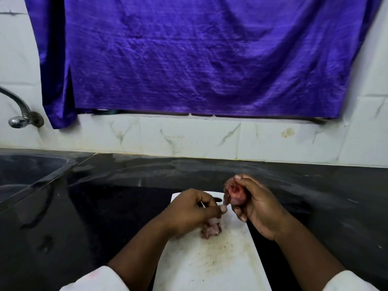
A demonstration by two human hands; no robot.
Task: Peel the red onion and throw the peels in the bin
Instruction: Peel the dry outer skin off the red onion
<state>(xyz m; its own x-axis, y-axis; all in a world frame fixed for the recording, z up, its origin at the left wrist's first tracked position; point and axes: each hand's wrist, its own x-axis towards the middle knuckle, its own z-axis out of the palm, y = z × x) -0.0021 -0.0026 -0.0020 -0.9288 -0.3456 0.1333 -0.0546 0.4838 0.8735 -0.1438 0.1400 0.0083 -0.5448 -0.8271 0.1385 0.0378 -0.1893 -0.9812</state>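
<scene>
Head view, nearest first: your two white sleeves, left sleeve (94, 280) and right sleeve (352, 282), sit at the bottom edge, and between them one white cutting board (210, 259) runs away from you across the black countertop (105, 206), its surface flecked with dark specks. On the board lies one small heap of peels (211, 231), pale pink and crumpled, partly under your left wrist. Your left hand (193, 208) hovers just above that heap with its fingers curled in, thumb and forefinger pressed together on the lower end of a loose strip of skin (225, 201) that hangs off the onion; motion blur softens the pinch. Your right hand (258, 208) is raised over the board's far right corner and wraps the one red onion (234, 195), fingers bent round its far side and thumb over the top, so the onion is in the air, clear of the board, its bared red flesh facing your left hand. Farther off on the left, one sink (31, 171) is sunk into the countertop; its basin is dark and you cannot tell what it holds. One chrome tap (21, 114) juts from the tiled wall (189, 139) above it, and one purple cloth (199, 55) hangs across the wall.
</scene>
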